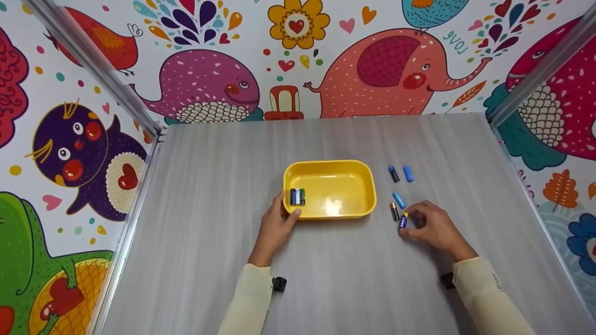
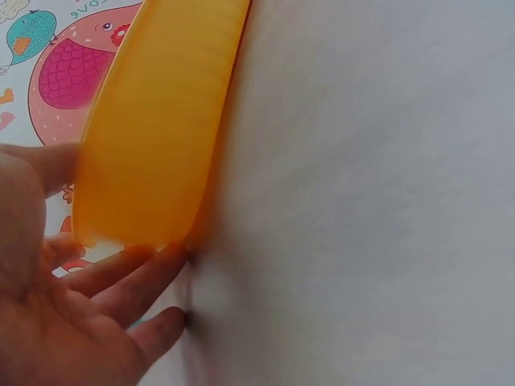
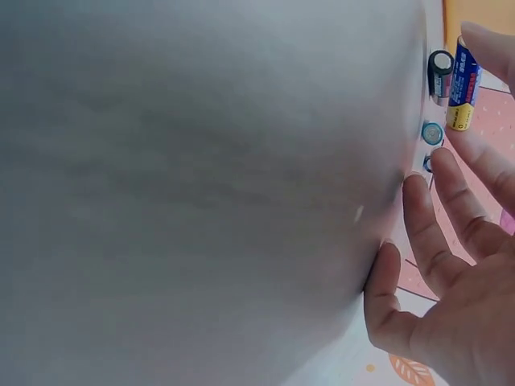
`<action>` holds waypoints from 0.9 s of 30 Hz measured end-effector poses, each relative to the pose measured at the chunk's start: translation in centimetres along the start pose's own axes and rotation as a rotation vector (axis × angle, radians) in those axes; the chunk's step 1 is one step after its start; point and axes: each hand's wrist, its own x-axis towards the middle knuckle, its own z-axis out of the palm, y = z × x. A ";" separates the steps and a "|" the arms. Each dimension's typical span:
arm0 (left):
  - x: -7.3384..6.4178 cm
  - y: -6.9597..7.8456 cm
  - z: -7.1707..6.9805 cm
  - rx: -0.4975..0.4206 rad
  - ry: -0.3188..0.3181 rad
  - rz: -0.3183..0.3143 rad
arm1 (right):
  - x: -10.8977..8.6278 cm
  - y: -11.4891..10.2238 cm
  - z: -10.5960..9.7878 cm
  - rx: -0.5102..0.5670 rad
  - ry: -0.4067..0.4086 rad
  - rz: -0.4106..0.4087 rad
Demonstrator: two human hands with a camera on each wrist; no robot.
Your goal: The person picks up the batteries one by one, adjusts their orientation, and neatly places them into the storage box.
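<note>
A yellow plastic tray (image 1: 342,184) stands on the table, with three batteries (image 1: 297,197) side by side near its left end. My left hand (image 1: 274,228) holds the tray's front-left corner, the thumb at the rim and the fingers along the outer wall (image 2: 153,161). To the right of the tray, my right hand (image 1: 435,225) pinches a dark blue battery (image 1: 403,221) with a yellow end between thumb and index finger. The other fingers (image 3: 430,233) spread toward the tabletop. Close by lie a black-and-copper battery (image 1: 394,211) and a light blue battery (image 1: 399,200).
Farther back on the right lie a black battery with a blue end (image 1: 394,174) and a blue battery (image 1: 408,173). The grey table (image 1: 209,186) is bordered by metal frame posts (image 1: 93,70) and walls printed with cartoon animals (image 1: 382,74).
</note>
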 end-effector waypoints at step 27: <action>-0.2 0.0 -0.1 0.010 -0.004 0.020 | 3.1 -6.5 -0.5 0.120 0.093 -0.133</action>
